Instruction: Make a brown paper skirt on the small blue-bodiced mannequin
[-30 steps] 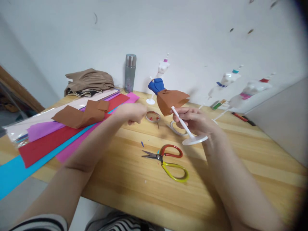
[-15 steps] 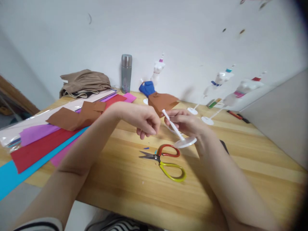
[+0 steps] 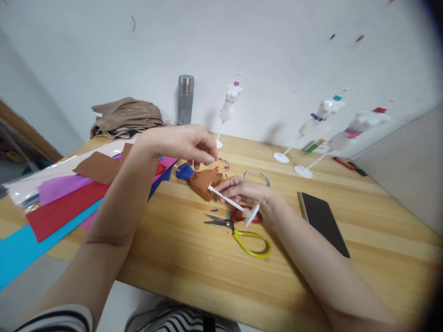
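Bunch of coloured sheets spread across the left of the frame, on a wooden desk. The left hand is held up just above centre, fingers loosely curled; whether anything's pinched can't be told. Below it, mid-frame, a mini mannequin in blue and brown is tipped sideways, grasped near its white pole by the right hand. Open scissors can be seen underneath, and a dark phone is parked lower right.

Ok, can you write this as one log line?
right hand: holding tilted dressed mannequin; left hand: hovering, no object visible; scissors: open on table
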`<state>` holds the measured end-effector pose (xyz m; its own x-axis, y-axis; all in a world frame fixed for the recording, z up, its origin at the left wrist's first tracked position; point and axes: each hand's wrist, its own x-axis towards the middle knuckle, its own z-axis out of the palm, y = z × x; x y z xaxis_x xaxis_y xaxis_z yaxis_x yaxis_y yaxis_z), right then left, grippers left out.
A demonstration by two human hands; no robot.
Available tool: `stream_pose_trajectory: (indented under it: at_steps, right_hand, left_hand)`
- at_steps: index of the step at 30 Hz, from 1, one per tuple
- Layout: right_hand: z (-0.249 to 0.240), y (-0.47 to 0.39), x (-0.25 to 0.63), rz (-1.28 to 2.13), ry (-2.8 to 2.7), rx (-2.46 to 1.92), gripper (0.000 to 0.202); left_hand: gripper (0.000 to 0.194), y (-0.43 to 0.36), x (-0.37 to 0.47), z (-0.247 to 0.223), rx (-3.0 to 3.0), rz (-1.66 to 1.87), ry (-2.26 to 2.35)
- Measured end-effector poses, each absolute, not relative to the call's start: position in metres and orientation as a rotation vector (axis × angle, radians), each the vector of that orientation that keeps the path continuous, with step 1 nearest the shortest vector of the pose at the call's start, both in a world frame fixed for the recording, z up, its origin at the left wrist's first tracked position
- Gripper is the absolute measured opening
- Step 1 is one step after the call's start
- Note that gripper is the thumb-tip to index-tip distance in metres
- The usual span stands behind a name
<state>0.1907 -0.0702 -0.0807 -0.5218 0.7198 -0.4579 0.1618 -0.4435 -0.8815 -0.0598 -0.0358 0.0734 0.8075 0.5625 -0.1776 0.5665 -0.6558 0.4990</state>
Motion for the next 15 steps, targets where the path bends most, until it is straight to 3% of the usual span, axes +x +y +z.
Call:
stream_pose_trajectory:
  at_steps: [8,13,15]
  right_hand:
    - [-0.079,-0.075,0.184,1.89,-1.619,-1.347,0.032]
    - [-0.065,-0.07,0.198,1.618,-1.867,-1.459,0.004]
    - [-0.056,-0.067,0.211,1.559,-1.923,-1.495,0.004]
  left_hand:
    - [0.021,-0.054,-0.036,0.067,2.53,-0.118,0.719]
    - [0.017,-0.074,0.011,0.033,2.803,-0.343,0.321]
    - [0.02,-0.083,0.024,0.022,2.943,-0.442,0.409]
